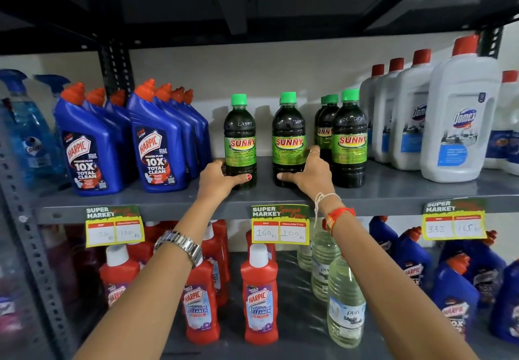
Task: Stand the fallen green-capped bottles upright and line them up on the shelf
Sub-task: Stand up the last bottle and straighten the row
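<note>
While both arms reach onto the grey shelf (393, 191), I see my left hand (222, 178) wrapped round the base of the left green-capped bottle (240, 138), and my right hand (309, 173) clasping the middle bottle (289, 138) at its 3 o'clock. Both stand upright. More upright green-capped bottles (349, 138) cluster at 3 o'clock; blue Harpic bottles (157, 140) at 9.

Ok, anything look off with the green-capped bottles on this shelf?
None is fallen or spilled. The spacing is uneven: the left hand and right hand each hold a lone Sunny bottle, gapped apart, while the rest cluster rightward.
</note>
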`<action>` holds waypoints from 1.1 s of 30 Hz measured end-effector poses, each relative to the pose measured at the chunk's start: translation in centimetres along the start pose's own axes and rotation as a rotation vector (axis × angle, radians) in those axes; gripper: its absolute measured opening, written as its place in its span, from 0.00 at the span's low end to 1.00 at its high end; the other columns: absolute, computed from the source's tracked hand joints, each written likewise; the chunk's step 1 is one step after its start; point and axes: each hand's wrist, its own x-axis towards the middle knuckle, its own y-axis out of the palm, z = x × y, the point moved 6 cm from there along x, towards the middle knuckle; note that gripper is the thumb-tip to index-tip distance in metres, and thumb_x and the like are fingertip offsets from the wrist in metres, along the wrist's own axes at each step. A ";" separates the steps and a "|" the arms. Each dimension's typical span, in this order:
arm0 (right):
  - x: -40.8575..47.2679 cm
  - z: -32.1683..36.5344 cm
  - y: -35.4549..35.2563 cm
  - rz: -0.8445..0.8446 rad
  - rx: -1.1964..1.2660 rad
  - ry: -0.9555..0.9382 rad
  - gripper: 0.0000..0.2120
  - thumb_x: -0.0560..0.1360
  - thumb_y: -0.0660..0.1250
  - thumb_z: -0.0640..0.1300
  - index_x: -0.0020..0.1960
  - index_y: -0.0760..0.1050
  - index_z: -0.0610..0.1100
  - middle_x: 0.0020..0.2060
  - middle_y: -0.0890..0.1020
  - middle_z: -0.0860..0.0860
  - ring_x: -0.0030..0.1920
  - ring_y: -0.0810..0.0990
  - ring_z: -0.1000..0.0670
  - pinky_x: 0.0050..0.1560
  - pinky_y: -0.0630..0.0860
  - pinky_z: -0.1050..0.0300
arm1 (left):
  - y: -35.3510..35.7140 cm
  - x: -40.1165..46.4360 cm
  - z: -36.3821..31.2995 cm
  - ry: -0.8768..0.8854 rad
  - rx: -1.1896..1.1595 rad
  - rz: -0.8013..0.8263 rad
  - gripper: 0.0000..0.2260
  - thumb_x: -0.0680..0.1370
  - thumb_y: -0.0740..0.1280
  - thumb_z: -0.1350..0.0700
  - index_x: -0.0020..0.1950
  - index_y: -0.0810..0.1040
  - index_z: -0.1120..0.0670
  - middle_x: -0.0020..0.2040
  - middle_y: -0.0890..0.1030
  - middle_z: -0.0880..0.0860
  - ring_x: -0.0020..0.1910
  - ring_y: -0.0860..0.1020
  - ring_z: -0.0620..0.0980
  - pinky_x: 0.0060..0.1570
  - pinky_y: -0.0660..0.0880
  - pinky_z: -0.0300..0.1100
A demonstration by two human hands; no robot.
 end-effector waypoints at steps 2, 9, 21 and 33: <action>0.0 -0.1 0.0 0.000 0.003 0.004 0.40 0.63 0.79 0.47 0.66 0.60 0.37 0.61 0.76 0.39 0.62 0.75 0.38 0.63 0.72 0.47 | 0.0 0.0 0.0 -0.003 0.006 0.005 0.25 0.67 0.76 0.55 0.61 0.75 0.60 0.58 0.80 0.59 0.56 0.78 0.55 0.57 0.73 0.47; -0.2 -0.1 0.1 0.005 0.026 0.015 0.42 0.62 0.80 0.47 0.66 0.60 0.38 0.62 0.75 0.39 0.63 0.74 0.39 0.63 0.71 0.49 | 0.1 -0.3 -0.3 -0.021 0.024 0.034 0.26 0.68 0.75 0.55 0.63 0.73 0.60 0.60 0.79 0.59 0.58 0.77 0.55 0.53 0.70 0.42; -2.9 -1.1 -6.4 -0.426 0.118 -0.058 0.20 0.67 0.75 0.44 0.54 0.71 0.43 0.32 0.73 0.55 0.39 0.76 0.50 0.50 0.76 0.49 | -1.7 -4.3 0.3 0.223 0.705 -0.057 0.33 0.76 0.55 0.39 0.75 0.54 0.57 0.76 0.56 0.56 0.75 0.54 0.53 0.72 0.52 0.54; -0.3 -5.7 -8.5 -0.234 -0.005 0.162 0.44 0.63 0.78 0.41 0.69 0.56 0.35 0.66 0.69 0.38 0.68 0.67 0.39 0.68 0.66 0.46 | -1.8 -6.2 2.0 0.231 0.818 -0.137 0.32 0.73 0.49 0.37 0.61 0.78 0.59 0.60 0.80 0.59 0.60 0.76 0.58 0.61 0.67 0.52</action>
